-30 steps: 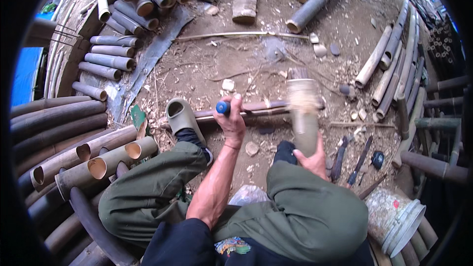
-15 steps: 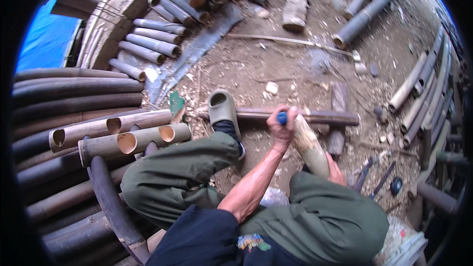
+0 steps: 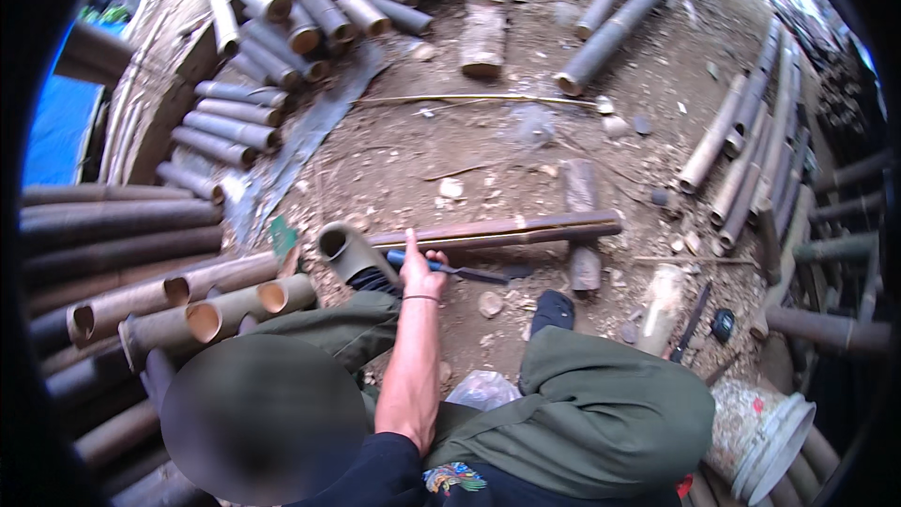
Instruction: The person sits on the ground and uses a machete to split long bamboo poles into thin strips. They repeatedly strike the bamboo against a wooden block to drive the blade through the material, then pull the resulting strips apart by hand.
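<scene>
My left hand point(image 3: 419, 268) is closed around the blue handle of a chisel point(image 3: 479, 274). Its flat metal blade points right, low over the dirt. Just beyond lies a reddish-brown bamboo length point(image 3: 502, 230) with a long slit along its side. The bamboo's right part rests across a short wooden block point(image 3: 581, 190). A pale, thick wooden club point(image 3: 662, 305) is partly hidden behind my right knee. No part of my right hand shows.
Several holed bamboo pieces point(image 3: 230, 314) stand at left by stacked dark poles point(image 3: 122, 216). Cut bamboo tubes point(image 3: 225, 127) fill the back left; longer lengths point(image 3: 713, 131) lie at right. A white bucket point(image 3: 788, 451) sits beside my right knee. Wood chips litter the ground.
My left hand has moved left and the chisel has swung from upright to nearly level. The club is now out of my right hand, which has left the view. The view has shifted right.
</scene>
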Motion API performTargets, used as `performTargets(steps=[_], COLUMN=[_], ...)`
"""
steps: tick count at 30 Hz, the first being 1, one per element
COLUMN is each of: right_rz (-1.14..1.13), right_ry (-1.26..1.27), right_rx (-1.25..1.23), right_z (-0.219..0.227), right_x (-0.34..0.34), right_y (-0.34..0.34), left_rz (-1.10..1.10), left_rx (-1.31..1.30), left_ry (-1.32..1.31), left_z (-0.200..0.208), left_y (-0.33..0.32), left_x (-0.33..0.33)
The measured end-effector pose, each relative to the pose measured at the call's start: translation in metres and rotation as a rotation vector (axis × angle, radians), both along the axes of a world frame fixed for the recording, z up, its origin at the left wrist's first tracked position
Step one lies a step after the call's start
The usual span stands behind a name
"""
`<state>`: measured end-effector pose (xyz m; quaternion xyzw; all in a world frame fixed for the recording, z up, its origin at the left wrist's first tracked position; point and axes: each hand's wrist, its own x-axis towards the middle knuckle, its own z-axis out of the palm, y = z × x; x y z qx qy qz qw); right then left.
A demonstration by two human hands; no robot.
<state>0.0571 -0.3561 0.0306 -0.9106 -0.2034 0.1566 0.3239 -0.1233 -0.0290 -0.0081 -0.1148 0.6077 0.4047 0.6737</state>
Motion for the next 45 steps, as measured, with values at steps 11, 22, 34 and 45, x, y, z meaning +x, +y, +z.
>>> performTargets(steps=[11,22,34,45], right_rz=[-0.042,-0.109,-0.146,-0.187], right_ry=[0.078,0.103,0.150,0.248], right_rx=[-0.025,-0.046,-0.062,-0.049], right_z=[0.005,0.005,0.006,0.009], right_x=[-0.002,-0.007,-0.010,-0.012], right_y=[-0.009,-0.025,-0.052,-0.083], left_rz=[-0.369,-1.635,-2.659,-2.401], left_rx=[0.842,1.946,1.554,1.440], left_ry=[0.207,0.548,1.025,1.095], left_z=[0.091,0.283,0.068,0.071], left_y=[0.076,0.141,0.055,0.053], left_x=[0.059,0.173,0.093,0.116])
